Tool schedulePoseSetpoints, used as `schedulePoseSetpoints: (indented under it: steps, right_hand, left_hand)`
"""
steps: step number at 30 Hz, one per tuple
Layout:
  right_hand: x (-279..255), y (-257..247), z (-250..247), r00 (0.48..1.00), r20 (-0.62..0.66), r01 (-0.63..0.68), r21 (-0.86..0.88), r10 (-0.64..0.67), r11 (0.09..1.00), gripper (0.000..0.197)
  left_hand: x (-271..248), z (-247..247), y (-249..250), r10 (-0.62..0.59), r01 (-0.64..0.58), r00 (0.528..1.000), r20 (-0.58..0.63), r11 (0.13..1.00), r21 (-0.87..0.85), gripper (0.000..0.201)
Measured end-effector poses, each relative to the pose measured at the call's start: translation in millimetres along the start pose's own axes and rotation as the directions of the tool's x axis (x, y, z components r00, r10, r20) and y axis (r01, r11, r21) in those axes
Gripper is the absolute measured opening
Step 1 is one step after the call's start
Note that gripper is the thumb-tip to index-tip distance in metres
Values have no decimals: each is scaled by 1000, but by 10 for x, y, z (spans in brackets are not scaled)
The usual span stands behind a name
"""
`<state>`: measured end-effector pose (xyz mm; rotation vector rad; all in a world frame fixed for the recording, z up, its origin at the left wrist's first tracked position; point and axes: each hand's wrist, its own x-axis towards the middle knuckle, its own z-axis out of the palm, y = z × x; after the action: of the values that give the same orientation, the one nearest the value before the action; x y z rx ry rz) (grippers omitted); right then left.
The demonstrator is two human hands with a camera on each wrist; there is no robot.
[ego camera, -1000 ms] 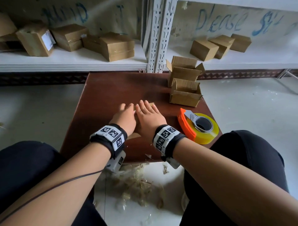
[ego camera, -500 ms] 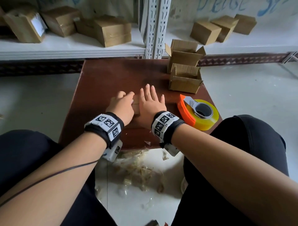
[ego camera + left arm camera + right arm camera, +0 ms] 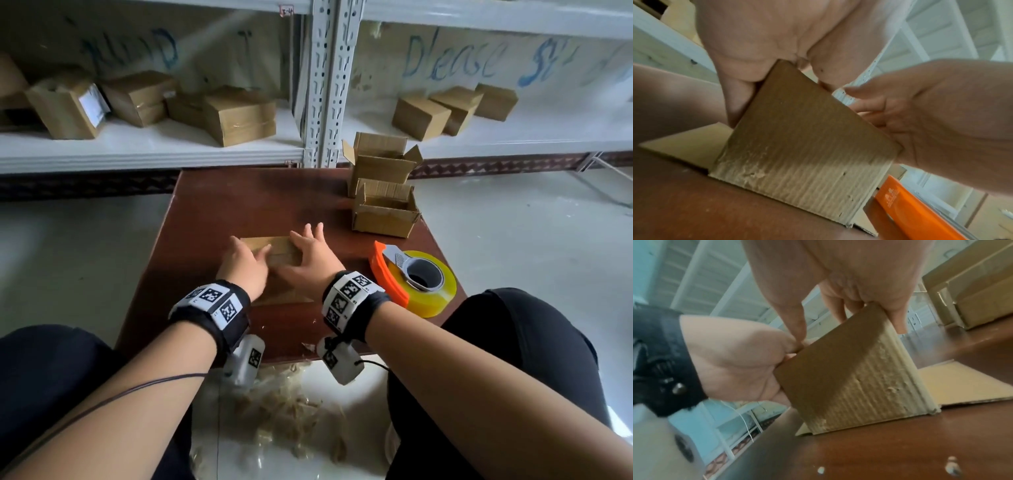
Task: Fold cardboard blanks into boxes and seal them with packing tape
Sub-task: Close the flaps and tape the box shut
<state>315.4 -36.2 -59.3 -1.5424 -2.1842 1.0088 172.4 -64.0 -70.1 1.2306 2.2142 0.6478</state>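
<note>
A brown cardboard blank point(image 3: 277, 251) stands half raised in the middle of the dark red table point(image 3: 239, 205), with one flap point(image 3: 962, 386) lying flat on the tabletop. My left hand point(image 3: 245, 262) grips its left end, fingers curled down that side. My right hand point(image 3: 310, 257) holds the right end, its fingertips point(image 3: 898, 322) hooked over the top edge and the thumb against the near panel point(image 3: 849, 378). The left wrist view shows the same tilted panel point(image 3: 807, 146) between both hands. An orange dispenser with yellow packing tape point(image 3: 416, 279) lies to the right of my right wrist.
Two open folded boxes point(image 3: 383, 214) point(image 3: 380, 164) stand at the table's far right corner. White shelves point(image 3: 154, 150) behind hold several closed boxes. Tape scraps point(image 3: 281, 411) litter the floor between my knees. The table's left half is bare wood.
Both hands went from lying flat side by side on the flattened blank to gripping its two ends. The blank now stands raised off the table.
</note>
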Motion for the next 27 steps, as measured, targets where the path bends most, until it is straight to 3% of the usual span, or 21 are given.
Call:
schedulePoseSetpoints:
  steps: [2, 4, 6, 12, 16, 21, 22, 25, 27]
  right_hand:
    - [54, 16, 5, 983, -44, -167, 161, 176, 973, 76]
    - [107, 46, 44, 935, -42, -324, 301, 352, 897, 75]
    - [128, 79, 88, 909, -14, -382, 375, 418, 845, 67]
    - [111, 135, 41, 924, -122, -268, 470, 362, 841, 56]
    - [31, 28, -39, 942, -241, -114, 423, 233, 899, 84]
    - [68, -93, -158, 924, -341, -9, 429, 171, 903, 49]
    - [92, -98, -167, 920, -356, 6, 428, 163, 904, 50]
    - [145, -137, -158, 899, -409, 41, 438, 158, 898, 75]
    - [162, -182, -159, 889, -431, 76, 474, 156, 877, 75]
  left_hand:
    - [26, -26, -44, -59, 61, 998, 39, 997, -51, 74]
    - [27, -42, -109, -112, 125, 988, 104, 984, -130, 84]
    - [26, -56, -152, -128, 147, 984, 121, 974, -170, 88]
    - [9, -149, -70, -29, 28, 999, 19, 999, 23, 81]
    - [-7, -281, 55, 73, -70, 994, -81, 997, 38, 77]
    - [-86, -485, 145, 168, -169, 969, -181, 986, 8, 70]
    - [-101, -521, 153, 185, -188, 961, -204, 982, 4, 70]
    - [-120, -608, 168, 213, -232, 937, -278, 972, -36, 69]
    - [-115, -643, 179, 226, -263, 920, -319, 962, -77, 68]
